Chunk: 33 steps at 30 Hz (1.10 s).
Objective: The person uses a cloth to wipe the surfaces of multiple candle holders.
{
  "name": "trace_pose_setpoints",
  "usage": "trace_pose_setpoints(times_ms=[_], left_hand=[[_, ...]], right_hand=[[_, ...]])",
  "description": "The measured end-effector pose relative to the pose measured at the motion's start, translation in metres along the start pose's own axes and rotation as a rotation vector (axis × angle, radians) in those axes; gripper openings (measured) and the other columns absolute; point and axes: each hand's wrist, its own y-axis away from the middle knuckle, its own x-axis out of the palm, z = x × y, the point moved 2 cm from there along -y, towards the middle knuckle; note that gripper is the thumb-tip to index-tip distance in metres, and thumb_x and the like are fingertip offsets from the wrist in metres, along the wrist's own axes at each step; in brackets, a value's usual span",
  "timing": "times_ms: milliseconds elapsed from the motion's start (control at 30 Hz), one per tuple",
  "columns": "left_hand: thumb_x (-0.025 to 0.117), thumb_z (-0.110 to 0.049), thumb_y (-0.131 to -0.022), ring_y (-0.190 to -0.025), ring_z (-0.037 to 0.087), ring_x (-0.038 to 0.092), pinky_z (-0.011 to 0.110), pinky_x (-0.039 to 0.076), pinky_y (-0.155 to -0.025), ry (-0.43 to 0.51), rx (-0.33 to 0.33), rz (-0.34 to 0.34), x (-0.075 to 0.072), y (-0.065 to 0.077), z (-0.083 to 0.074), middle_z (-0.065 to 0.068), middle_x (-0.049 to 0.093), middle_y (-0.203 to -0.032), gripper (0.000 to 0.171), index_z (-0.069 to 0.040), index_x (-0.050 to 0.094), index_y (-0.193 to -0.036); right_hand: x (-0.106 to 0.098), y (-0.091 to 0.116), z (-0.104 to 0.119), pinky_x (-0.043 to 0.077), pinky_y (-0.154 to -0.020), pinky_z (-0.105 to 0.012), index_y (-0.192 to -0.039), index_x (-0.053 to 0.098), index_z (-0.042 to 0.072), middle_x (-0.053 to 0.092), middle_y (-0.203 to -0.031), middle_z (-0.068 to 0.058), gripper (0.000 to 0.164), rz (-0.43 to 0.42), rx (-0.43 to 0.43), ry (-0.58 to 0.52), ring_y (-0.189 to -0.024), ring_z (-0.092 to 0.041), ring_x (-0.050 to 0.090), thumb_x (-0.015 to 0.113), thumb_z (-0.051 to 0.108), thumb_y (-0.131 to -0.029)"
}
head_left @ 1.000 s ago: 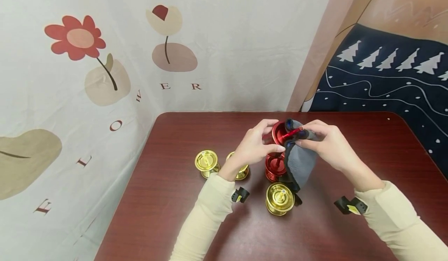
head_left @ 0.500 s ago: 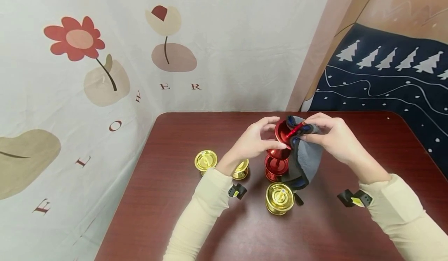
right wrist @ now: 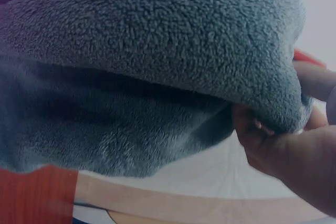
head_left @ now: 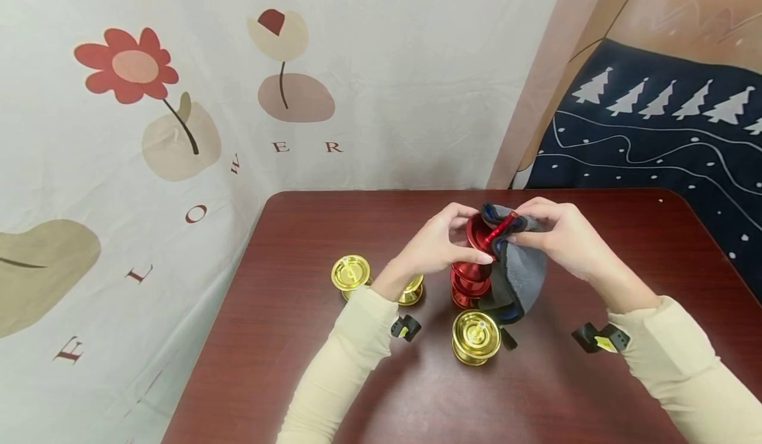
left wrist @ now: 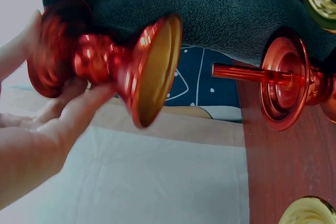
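My left hand point(head_left: 437, 244) grips a shiny red metal candle holder point(left wrist: 97, 59), raised above the table and tilted. Its hollow golden underside shows in the left wrist view. A thin red rod point(head_left: 501, 227) rises from its cup. My right hand point(head_left: 562, 235) pinches a grey fleecy cloth point(head_left: 524, 278) with dark edging against the cup and beside the rod; the rest of the cloth hangs down. Below the held piece stands a second red candle holder point(left wrist: 286, 85), upright, with a similar rod. The cloth hides part of the raised cup's rim.
A gold candle holder point(head_left: 476, 338) stands nearest, in front of the red one. Two more gold holders stand to the left, one at the far left point(head_left: 350, 273) and another point(head_left: 413, 292) partly behind my left wrist. The reddish-brown table point(head_left: 309, 232) meets a printed curtain point(head_left: 405, 100) behind.
The cloth and right hand have shifted slightly right, then dipped a little in the last half second. The red holder in my left hand has lowered slightly too. The standing holders have not moved.
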Motion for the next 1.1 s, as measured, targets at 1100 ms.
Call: trace_pose_setpoints(times_ms=[1100], left_hand=[[0.076, -0.004, -0.073, -0.107, 0.022, 0.057, 0.023, 0.046, -0.087, 0.021, -0.030, -0.007, 0.003, 0.003, 0.002, 0.015, 0.056, -0.121, 0.062, 0.000, 0.044, -0.125]], right_hand=[[-0.003, 0.002, -0.005, 0.045, -0.067, -0.024, -0.099, 0.069, 0.007, 0.059, -0.094, -0.002, 0.021, 0.063, -0.130, 0.100, -0.084, -0.012, 0.050, 0.071, 0.006, -0.078]])
